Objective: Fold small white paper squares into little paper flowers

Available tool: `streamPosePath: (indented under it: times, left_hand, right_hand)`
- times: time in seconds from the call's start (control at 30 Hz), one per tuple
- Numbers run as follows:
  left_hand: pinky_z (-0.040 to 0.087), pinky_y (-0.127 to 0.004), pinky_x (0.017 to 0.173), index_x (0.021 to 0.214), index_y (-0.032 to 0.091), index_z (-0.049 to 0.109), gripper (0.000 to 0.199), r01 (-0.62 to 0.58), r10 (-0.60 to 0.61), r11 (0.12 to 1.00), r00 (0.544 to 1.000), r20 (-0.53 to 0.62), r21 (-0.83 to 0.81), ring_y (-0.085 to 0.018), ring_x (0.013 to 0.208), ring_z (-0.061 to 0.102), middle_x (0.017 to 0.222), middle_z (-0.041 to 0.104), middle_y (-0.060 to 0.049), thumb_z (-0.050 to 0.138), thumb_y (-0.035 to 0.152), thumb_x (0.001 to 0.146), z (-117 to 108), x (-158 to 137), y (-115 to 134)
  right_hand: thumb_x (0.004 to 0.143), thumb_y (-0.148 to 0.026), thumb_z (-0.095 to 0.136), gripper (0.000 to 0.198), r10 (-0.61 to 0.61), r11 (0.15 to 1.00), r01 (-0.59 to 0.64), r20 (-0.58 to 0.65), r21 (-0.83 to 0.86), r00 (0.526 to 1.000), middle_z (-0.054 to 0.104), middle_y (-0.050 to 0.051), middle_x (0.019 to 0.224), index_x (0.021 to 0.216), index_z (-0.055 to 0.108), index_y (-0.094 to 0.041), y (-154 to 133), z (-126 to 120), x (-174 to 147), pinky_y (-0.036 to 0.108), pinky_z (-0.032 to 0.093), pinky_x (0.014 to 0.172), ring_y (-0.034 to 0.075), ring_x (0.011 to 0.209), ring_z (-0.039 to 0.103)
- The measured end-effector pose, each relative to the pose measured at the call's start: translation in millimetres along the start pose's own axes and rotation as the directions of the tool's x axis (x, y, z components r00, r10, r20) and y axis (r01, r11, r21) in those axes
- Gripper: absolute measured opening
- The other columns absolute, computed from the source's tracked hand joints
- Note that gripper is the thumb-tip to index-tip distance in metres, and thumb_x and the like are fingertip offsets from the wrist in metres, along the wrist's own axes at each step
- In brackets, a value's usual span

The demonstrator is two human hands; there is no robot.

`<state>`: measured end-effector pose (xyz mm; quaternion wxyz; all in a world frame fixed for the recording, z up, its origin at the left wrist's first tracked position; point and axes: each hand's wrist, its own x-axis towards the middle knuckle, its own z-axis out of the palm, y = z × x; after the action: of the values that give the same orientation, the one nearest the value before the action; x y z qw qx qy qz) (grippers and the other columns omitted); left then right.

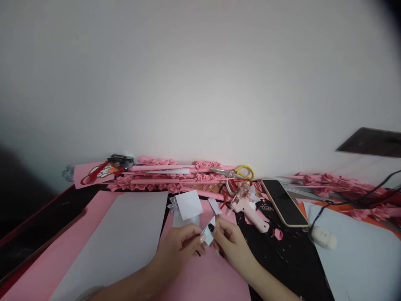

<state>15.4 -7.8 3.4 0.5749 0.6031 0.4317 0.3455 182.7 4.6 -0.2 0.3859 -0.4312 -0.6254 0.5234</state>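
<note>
A small folded piece of white paper (209, 236) is pinched between both my hands, above a pink sheet (219, 276). My left hand (181, 244) grips its left and lower side with thumb and fingers. On its right side, my right hand (230, 240) presses it with a thumb that has a dark nail. Just beyond my hands lie a white paper square (189, 205) and a smaller white slip (214, 206). Behind the square, a pale blue-grey folded paper flower (172, 204) is partly hidden.
A pink glue gun (250, 212), yellow-handled scissors (238, 172) and a phone (284, 202) lie beyond and to the right. Pink paper flower stems (150, 182) line the wall. White sheets flank my hands, and a dark cable (347, 203) runs to a white plug-like block (324, 237).
</note>
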Motion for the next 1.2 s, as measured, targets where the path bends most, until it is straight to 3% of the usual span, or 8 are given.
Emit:
streamPosePath:
  times: [0.1, 0.27, 0.53, 0.77, 1.03, 1.2]
  left_hand:
    - [0.047, -0.024, 0.067, 0.084, 0.017, 0.063, 0.013, -0.077, 0.077, 0.993, 0.997, -0.003, 0.085, -0.018, 0.076, 0.062, 0.079, 0.067, -0.004, 0.056, 0.026, 0.078, 0.0, -1.5, 2.0]
    - [0.047, -0.024, 0.067, 0.084, 0.017, 0.064, 0.011, -0.064, 0.069, 0.989, 0.997, -0.033, 0.13, -0.019, 0.077, 0.063, 0.08, 0.068, -0.003, 0.058, 0.02, 0.075, -2.3, -0.9, 1.1]
    - [0.042, -0.02, 0.062, 0.078, 0.017, 0.072, 0.013, -0.012, 0.007, 0.998, 0.996, -0.092, -0.055, -0.014, 0.068, 0.058, 0.07, 0.068, -0.001, 0.059, 0.015, 0.074, -1.5, 1.1, 1.4]
    - [0.039, -0.018, 0.057, 0.065, 0.017, 0.072, 0.011, 0.033, -0.051, 0.983, 0.994, -0.095, -0.181, -0.01, 0.059, 0.053, 0.061, 0.066, 0.001, 0.064, 0.018, 0.072, -2.0, 2.8, -0.7]
    - [0.046, -0.02, 0.059, 0.068, 0.015, 0.071, 0.013, 0.085, -0.105, 0.978, 0.99, -0.098, -0.19, -0.013, 0.061, 0.059, 0.062, 0.067, -0.002, 0.063, 0.024, 0.072, -2.8, 3.1, -0.3]
    - [0.048, -0.023, 0.06, 0.071, 0.015, 0.071, 0.016, 0.069, -0.078, 0.993, 0.993, -0.092, -0.094, -0.015, 0.063, 0.062, 0.063, 0.067, -0.002, 0.059, 0.025, 0.075, -2.4, 0.8, 1.3]
  right_hand:
    - [0.087, -0.033, 0.045, 0.033, -0.037, 0.994, 0.034, -0.036, -0.104, 0.999, 0.037, -0.006, 0.049, 0.058, 0.038, -0.018, -0.5, 0.9, -2.8, 0.021, 0.024, 0.044, 0.008, 0.045, 0.032]
    - [0.086, -0.025, 0.045, 0.031, -0.12, 0.953, 0.113, -0.007, -0.28, 0.993, 0.032, -0.006, 0.05, 0.057, 0.034, -0.019, 3.7, 2.9, -7.0, 0.021, 0.022, 0.045, 0.008, 0.046, 0.03]
    - [0.088, -0.022, 0.042, 0.026, -0.131, 0.972, 0.138, 0.05, -0.19, 0.99, 0.046, -0.004, 0.052, 0.063, 0.043, -0.017, 0.4, 2.9, -8.0, 0.02, 0.029, 0.047, 0.009, 0.047, 0.041]
    - [0.092, -0.027, 0.038, 0.028, -0.112, 0.98, 0.121, 0.066, -0.159, 0.992, 0.047, -0.004, 0.052, 0.068, 0.049, -0.016, -1.1, 1.5, -7.7, 0.019, 0.028, 0.044, 0.008, 0.044, 0.038]
    - [0.088, -0.025, 0.045, 0.024, -0.111, 0.975, 0.125, 0.082, -0.182, 0.99, 0.043, -0.005, 0.052, 0.066, 0.046, -0.016, -0.6, 2.2, -6.7, 0.019, 0.028, 0.046, 0.008, 0.047, 0.037]
    - [0.089, -0.026, 0.042, 0.027, -0.11, 0.97, 0.12, 0.059, -0.211, 0.992, 0.041, -0.005, 0.052, 0.063, 0.041, -0.017, -0.1, 2.6, -7.9, 0.02, 0.027, 0.045, 0.008, 0.046, 0.035]
